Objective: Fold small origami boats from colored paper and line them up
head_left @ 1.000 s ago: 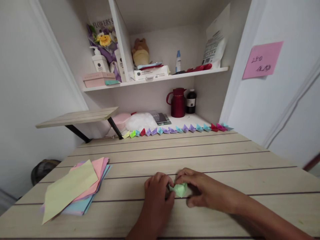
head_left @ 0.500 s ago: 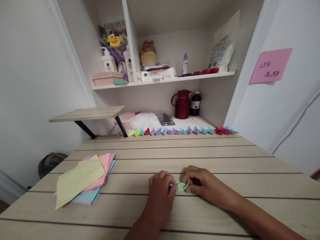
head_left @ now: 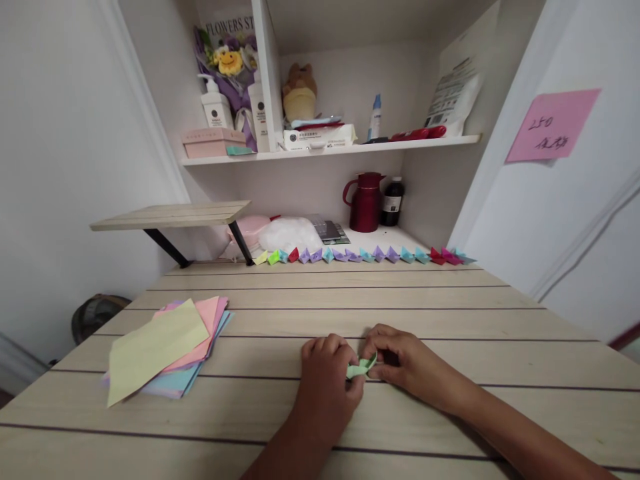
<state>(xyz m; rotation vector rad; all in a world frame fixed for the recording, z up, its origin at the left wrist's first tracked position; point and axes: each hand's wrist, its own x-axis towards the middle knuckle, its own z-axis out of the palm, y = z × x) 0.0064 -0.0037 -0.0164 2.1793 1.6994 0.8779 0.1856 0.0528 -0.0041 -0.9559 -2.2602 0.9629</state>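
Note:
A small light-green folded paper (head_left: 361, 367) sits between my two hands, just above or on the table (head_left: 425, 307); I cannot tell whether it touches the wood. My left hand (head_left: 330, 373) pinches its left end with thumb and fingers, covering that part. On the other side, my right hand (head_left: 400, 360) grips the right end between thumb and curled fingers. Along the table's back edge runs a row of small folded paper boats, among them a purple boat (head_left: 379, 254) and a red boat (head_left: 437, 256).
A stack of coloured paper sheets (head_left: 155, 347), yellow on top, lies at the left. A small raised wooden shelf (head_left: 173, 213) on black legs stands behind it. Further back are a red jug (head_left: 366, 203), a dark bottle (head_left: 392, 202) and a white plastic bag (head_left: 290, 235).
My left thumb and fingers have shifted slightly right along the green paper, which now looks narrower and more curved. The view has tilted down a little relative to the shelves.

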